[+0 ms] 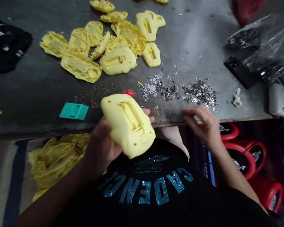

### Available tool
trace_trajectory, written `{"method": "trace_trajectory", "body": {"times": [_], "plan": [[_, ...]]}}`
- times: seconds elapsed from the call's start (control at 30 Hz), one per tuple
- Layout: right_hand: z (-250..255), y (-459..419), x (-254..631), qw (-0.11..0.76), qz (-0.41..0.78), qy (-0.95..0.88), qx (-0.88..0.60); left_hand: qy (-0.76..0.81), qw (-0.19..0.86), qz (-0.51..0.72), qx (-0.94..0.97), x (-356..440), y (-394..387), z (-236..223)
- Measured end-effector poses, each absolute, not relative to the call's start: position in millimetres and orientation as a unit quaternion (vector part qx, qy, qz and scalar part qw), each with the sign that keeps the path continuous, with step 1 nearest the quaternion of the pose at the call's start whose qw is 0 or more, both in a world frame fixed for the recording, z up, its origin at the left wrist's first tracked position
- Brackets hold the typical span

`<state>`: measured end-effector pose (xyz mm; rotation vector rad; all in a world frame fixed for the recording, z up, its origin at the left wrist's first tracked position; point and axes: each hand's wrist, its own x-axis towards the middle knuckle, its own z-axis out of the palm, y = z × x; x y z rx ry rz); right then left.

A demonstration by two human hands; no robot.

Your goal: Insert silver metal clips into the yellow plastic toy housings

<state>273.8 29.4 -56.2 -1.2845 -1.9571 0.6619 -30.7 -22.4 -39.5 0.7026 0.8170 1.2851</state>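
Note:
My left hand (101,145) grips a yellow moulded plastic shell (127,124) with a rectangular recess, holding it up just off the table edge. My right hand (203,126) is at the table's front edge, its fingers pinched on a small pale object (198,119) that is mostly hidden. Just beyond that hand lies a pile of small metal clips (200,93), with a second scattered pile (152,86) to its left. Several similar yellow shells (118,61) lie in a loose heap farther up the table.
The dark metal worktop (38,94) holds a teal plastic piece (73,111), a red scrap (129,92), a black phone (240,72), a white power bank (279,100) and clear plastic bags (267,47). Yellow shells (56,160) pile up below the left edge; red-and-black rolls (241,157) sit below right.

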Motion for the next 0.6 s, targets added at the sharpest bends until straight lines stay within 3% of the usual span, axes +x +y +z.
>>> {"method": "trace_trajectory", "body": {"times": [0.1,0.23,0.43,0.6], "plan": [[-66,62,301,0.283,0.032,-0.783,-0.554,0.338,0.773,0.492,0.215,-36,-22,-42],[-80,88,303,0.232,-0.038,-0.807,-0.542,0.309,0.854,0.379,0.180,-42,-27,-47],[-72,92,294,0.204,-0.003,-0.823,-0.530,0.344,0.863,0.336,0.152,-44,-35,-56],[-56,80,295,0.209,0.147,-0.839,-0.480,0.326,0.882,0.310,0.144,-38,-31,-55]]}}
